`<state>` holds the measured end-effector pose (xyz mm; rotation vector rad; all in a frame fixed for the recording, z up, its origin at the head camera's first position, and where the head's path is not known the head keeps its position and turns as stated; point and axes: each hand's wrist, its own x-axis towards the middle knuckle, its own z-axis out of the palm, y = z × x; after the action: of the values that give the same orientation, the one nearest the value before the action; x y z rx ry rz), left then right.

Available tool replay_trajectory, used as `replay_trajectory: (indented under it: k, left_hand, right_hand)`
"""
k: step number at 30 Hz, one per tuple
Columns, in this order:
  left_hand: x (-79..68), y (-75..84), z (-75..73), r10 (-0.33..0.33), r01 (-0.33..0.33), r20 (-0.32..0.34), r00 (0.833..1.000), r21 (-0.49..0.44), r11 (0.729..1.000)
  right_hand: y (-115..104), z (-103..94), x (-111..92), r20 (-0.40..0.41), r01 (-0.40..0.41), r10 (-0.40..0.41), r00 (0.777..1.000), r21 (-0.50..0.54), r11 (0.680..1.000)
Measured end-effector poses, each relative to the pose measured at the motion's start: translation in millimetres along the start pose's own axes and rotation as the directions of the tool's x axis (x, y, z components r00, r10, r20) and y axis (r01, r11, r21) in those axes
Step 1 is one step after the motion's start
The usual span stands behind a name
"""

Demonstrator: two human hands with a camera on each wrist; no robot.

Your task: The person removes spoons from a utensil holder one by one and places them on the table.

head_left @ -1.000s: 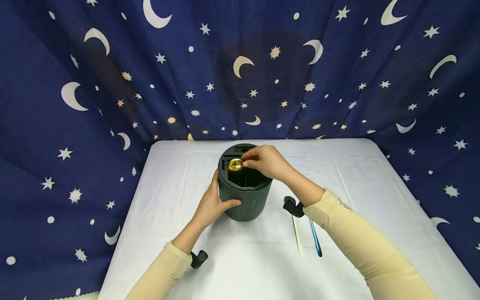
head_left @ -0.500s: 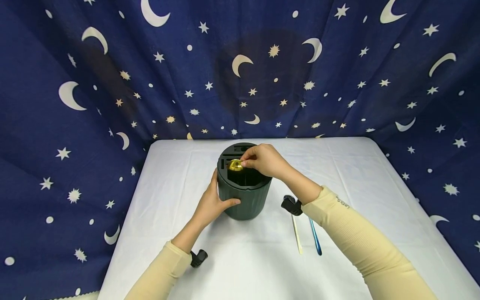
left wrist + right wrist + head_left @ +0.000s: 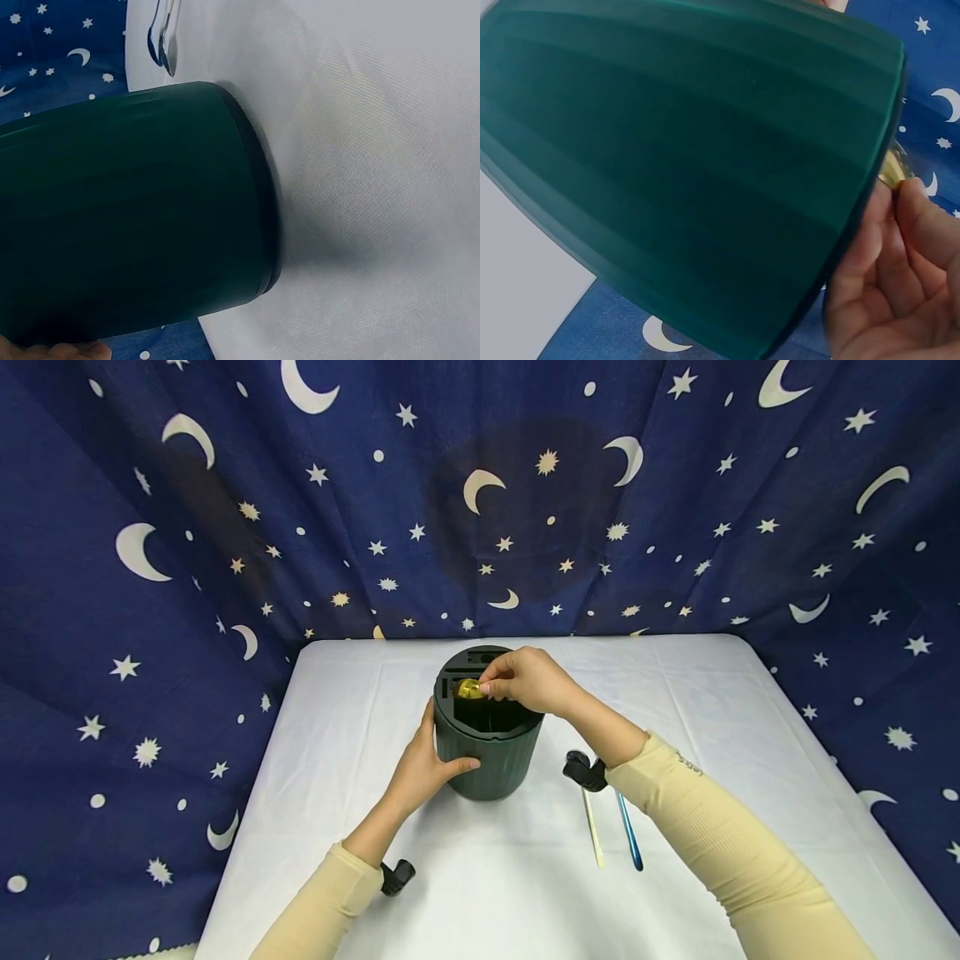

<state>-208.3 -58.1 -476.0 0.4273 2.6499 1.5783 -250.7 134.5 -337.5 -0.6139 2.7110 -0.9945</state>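
Note:
A dark green ribbed utensil holder (image 3: 491,768) stands upright on the table, its black slotted top facing up. My left hand (image 3: 425,772) grips the holder's left side, thumb across the front; its other fingers are mostly hidden behind. Over the holder's opening, my right hand (image 3: 534,681) pinches a shiny gold spoon (image 3: 468,689) by its bowl between thumb and fingertips. The rest of this spoon is hidden from view. In the right wrist view, a gold sliver of the spoon (image 3: 894,169) shows past the holder's rim.
Right of the holder lie a spoon with a pale gold handle (image 3: 592,831) and one with a blue handle (image 3: 630,833), partly covered by the right wrist's camera mount (image 3: 583,772). A white cloth covers the table (image 3: 465,893). Behind hangs a blue star-patterned curtain (image 3: 420,485).
The gold spoon has turned slightly in the right hand's fingertips, so less of its bowl shows. The left hand and the holder have stayed in place.

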Motion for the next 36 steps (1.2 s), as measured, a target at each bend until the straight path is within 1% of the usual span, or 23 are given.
replay_trajectory:
  k: [6,11,16,21,23,29,31,36]
  left_hand:
    - [-0.2,0.0,0.2,0.005,-0.005,-0.001,1.0,-0.011,1.0]
    - [0.1,0.3,0.8,-0.005,0.005,-0.002,1.0,-0.003,1.0]
    - [0.3,-1.2,1.0,-0.008,0.008,-0.009,1.0,-0.006,1.0]
    - [0.5,-0.9,1.7,-0.001,0.001,-0.011,1.0,-0.005,1.0]
    - [0.2,-0.6,2.2,-0.003,0.003,-0.009,1.0,0.003,1.0]
    - [-0.3,0.6,2.8,0.009,-0.009,-0.017,1.0,0.011,1.0]
    - [-0.7,0.6,2.7,0.013,-0.013,-0.019,1.0,0.011,1.0]
    - [-0.9,0.1,2.3,0.027,-0.027,-0.021,0.999,0.004,1.0]
  right_hand:
    - [-1.7,-5.9,-0.9,0.011,0.007,-0.008,1.0,0.046,0.999]
    - [-3.5,-15.5,-3.5,0.011,-0.021,0.02,1.0,0.107,0.994]
    - [-7.7,-26.4,-6.5,-0.005,-0.052,0.054,0.999,0.175,0.983]
    - [-10.5,-39.6,-10.2,-0.026,-0.062,0.071,0.997,0.254,0.965]
    - [-11.0,-45.6,-12.3,-0.043,-0.065,0.081,0.996,0.285,0.956]
    - [-10.7,-69.7,-22.1,-0.141,-0.063,0.11,0.984,0.304,0.951]
    - [-10.0,-79.8,-26.9,-0.172,-0.047,0.106,0.979,0.314,0.948]
    - [-6.3,-106.5,-41.8,-0.253,0.009,0.094,0.963,0.381,0.925]
